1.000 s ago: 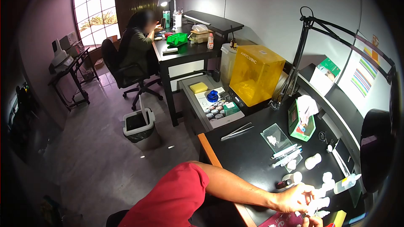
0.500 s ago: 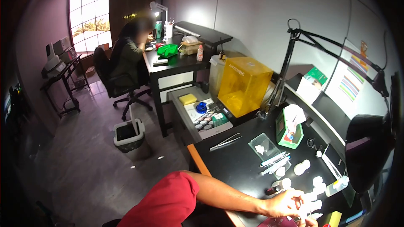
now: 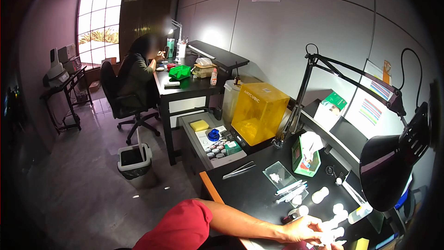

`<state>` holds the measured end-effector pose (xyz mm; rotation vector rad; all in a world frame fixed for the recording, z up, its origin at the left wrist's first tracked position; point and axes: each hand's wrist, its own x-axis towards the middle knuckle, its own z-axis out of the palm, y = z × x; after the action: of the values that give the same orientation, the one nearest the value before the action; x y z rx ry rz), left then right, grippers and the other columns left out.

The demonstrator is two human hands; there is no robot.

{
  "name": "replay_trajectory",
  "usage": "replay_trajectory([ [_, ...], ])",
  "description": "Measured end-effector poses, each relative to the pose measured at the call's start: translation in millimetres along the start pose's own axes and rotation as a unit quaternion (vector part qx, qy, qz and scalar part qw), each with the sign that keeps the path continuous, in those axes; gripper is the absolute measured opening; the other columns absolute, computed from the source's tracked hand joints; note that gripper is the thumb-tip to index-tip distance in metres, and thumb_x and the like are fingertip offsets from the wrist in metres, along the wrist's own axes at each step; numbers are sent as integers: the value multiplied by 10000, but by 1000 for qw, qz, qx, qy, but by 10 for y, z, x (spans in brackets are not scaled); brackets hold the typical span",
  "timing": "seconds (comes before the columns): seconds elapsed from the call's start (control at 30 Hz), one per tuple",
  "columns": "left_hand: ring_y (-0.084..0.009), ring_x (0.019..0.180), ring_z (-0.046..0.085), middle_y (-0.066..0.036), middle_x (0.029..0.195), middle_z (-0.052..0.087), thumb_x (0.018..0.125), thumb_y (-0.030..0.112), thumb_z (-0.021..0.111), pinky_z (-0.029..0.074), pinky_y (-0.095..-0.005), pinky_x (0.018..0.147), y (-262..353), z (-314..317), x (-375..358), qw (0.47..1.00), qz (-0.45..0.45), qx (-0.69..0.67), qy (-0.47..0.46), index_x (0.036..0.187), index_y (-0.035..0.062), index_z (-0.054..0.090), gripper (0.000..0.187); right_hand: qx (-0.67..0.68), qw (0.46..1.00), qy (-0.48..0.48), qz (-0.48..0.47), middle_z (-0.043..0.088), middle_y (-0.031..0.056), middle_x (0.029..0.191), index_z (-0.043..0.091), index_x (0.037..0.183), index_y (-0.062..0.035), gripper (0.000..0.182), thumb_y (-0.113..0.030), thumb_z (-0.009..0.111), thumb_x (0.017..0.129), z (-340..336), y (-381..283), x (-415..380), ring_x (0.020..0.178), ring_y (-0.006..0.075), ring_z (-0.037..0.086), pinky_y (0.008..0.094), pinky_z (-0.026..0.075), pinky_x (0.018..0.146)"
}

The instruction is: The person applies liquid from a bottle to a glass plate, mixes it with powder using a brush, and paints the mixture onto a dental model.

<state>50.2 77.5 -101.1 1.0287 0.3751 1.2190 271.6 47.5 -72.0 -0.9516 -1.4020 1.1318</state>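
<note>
My left hand [image 3: 304,229] reaches in from a red sleeve, low over the black desk. Its fingers are pinched together under strong lamp light, and the glare hides what they hold. Of my right hand [image 3: 332,246] only a few fingertips show at the bottom edge, close to the left fingers. Just beyond the hands stand several white bottles and jars; one white jar [image 3: 320,195] lies farther back. A dark bottle [image 3: 290,217] is beside my left hand. Several pen-like tools [image 3: 291,190] lie by a glass slab [image 3: 279,174] with white bits on it.
A black desk lamp [image 3: 386,157] overhangs the right side. Tweezers [image 3: 238,170], a green tissue box [image 3: 306,157] and a yellow block [image 3: 360,244] are on the desk. A yellow-covered machine [image 3: 259,113] stands behind. A seated person [image 3: 136,71] works at another desk; a bin [image 3: 134,159] is on the floor.
The camera view has tilted up and turned slightly right, so the scene sits lower and farther left. Both hands remain together at the same spot by the white jars.
</note>
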Motion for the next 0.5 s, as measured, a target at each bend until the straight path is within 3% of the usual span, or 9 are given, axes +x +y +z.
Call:
replay_trajectory([
  [0.13,-200,882,729,-102,1030,761,894,176,787,605,-345,789,89,-35,-41,994,-4,112,-16,1182,49,721,321,21,1000,6,16,699,130,817,697,1080,78,153,79,723,929,4,-53,-11,538,156,622,262,495,467],
  [0.5,-173,910,719,-89,1030,735,883,86,772,605,-319,809,111,-24,-75,993,-29,100,-52,1204,25,682,340,65,998,-3,-6,674,156,815,679,1101,78,188,152,658,930,4,-42,-21,555,193,623,292,504,472],
])
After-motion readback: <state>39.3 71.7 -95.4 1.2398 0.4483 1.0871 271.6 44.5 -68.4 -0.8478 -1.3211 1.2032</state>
